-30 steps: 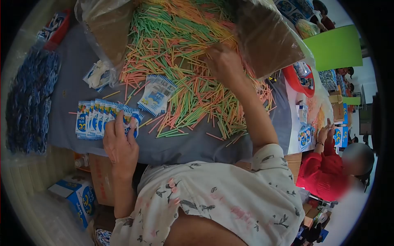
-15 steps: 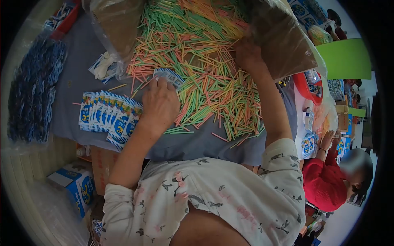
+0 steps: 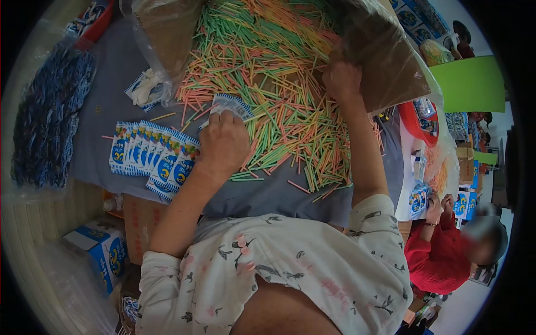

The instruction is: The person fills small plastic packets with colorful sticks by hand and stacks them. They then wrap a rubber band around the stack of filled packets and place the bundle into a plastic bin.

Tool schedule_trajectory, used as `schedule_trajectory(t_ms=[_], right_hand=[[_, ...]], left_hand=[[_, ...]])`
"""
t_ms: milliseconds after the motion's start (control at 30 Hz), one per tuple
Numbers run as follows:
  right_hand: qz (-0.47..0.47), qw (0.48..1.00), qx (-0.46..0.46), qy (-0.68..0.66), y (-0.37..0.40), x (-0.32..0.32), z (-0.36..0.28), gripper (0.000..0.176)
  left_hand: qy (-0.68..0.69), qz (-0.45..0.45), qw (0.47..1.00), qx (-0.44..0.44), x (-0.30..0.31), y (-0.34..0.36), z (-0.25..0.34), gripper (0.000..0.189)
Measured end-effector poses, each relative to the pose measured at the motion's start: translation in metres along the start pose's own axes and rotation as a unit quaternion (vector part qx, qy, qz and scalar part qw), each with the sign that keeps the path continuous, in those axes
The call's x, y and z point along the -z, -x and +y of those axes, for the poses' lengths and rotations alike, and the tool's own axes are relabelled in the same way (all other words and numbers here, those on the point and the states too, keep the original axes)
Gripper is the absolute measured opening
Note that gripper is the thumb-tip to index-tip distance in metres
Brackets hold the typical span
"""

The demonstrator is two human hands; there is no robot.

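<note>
My left hand is closed, fingers curled over the near edge of a small clear-and-blue packet lying by the pile of sticks. Pink, green and yellow thin sticks spread loosely across the middle. At the pile's right side, beside the brown cardboard flap, my right hand is curled down among the sticks. Its fingertips are hidden, so what they hold cannot be made out. Left of my left hand, several blue-and-white packets overlap in a fanned row on the grey cloth.
A white glove rests on a packet at the left. Farther left hangs or lies a bundle of blue packet strips. Red basins stand at the right and upper left. A person in red works at the right.
My left hand has shifted slightly right, with the packet under its fingers turned a little. My right hand has moved slightly down and right. The view has shifted slightly.
</note>
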State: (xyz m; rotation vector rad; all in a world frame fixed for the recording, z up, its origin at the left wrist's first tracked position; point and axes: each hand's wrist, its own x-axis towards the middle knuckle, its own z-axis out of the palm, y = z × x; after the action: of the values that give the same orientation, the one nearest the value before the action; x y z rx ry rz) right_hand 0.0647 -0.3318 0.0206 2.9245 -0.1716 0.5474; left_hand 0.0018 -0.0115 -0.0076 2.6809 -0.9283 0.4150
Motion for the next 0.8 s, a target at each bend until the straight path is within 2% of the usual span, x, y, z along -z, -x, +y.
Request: schedule_trajectory(t_ms=[33,67,133,167,200,233,267,333,367,433,467,500,567,600,667,767,800], right_hand=[[-0.006,0.998,-0.016,-0.068,-0.001,-0.002,0.002,0.023],[-0.007,0.997,-0.014,-0.069,-0.001,-0.005,0.001,0.023],[0.087,0.976,-0.025,-0.199,0.001,-0.015,0.002,0.026],[0.087,0.976,-0.024,-0.2,0.0,-0.026,0.005,0.026],[0.114,0.913,-0.068,-0.386,-0.003,-0.039,0.009,0.03],[0.134,0.812,-0.108,-0.558,-0.006,-0.039,0.004,0.033],[0.132,0.811,-0.105,-0.56,-0.007,-0.035,0.006,0.033],[0.06,0.671,-0.164,-0.72,-0.002,-0.002,0.003,0.034],[0.063,0.672,-0.167,-0.719,0.0,-0.007,0.004,0.034],[0.012,0.807,-0.117,-0.578,0.006,-0.024,-0.004,0.039],[0.051,0.914,-0.102,-0.39,0.015,-0.033,-0.013,0.045],[0.051,0.914,-0.101,-0.39,0.02,-0.017,-0.017,0.045],[0.006,0.872,-0.084,-0.483,0.019,0.021,-0.03,0.047],[0.003,0.87,-0.084,-0.486,0.02,0.01,-0.027,0.047],[-0.025,0.815,-0.166,-0.555,0.014,-0.014,-0.008,0.045],[-0.077,0.808,-0.195,-0.55,0.024,0.035,-0.035,0.047],[-0.079,0.807,-0.196,-0.551,0.024,0.018,-0.032,0.047]], left_hand=[[0.057,0.008,0.998,0.013,0.007,-0.002,-0.006,0.015],[0.114,0.015,0.993,0.026,0.012,-0.003,-0.01,0.015],[0.117,0.021,0.992,0.039,0.015,-0.004,-0.015,0.013],[0.121,0.029,0.991,0.051,0.016,-0.005,-0.016,0.011],[0.12,0.03,0.991,0.053,0.012,-0.004,-0.012,0.011],[0.059,0.027,0.997,0.036,0.004,-0.004,-0.004,0.01],[-0.002,0.022,1.0,0.021,-0.001,-0.002,0.0,0.01],[0.002,0.016,1.0,0.013,-0.007,-0.002,-0.004,0.01],[0.007,0.012,1.0,0.001,-0.008,-0.003,-0.005,0.01],[0.012,0.038,0.999,-0.021,-0.004,-0.003,-0.013,0.011],[0.012,0.065,0.997,-0.034,-0.002,-0.003,-0.015,0.011],[0.012,0.065,0.997,-0.033,-0.003,-0.002,-0.013,0.011],[0.067,0.025,0.997,-0.026,-0.002,0.005,-0.011,0.009],[0.065,0.021,0.997,-0.024,0.0,0.008,-0.014,0.009],[0.092,0.058,0.994,0.0,0.004,0.006,-0.019,0.008],[0.132,0.023,0.99,0.03,0.003,0.006,-0.033,0.006],[0.132,0.02,0.991,0.032,0.005,0.008,-0.032,0.006]])
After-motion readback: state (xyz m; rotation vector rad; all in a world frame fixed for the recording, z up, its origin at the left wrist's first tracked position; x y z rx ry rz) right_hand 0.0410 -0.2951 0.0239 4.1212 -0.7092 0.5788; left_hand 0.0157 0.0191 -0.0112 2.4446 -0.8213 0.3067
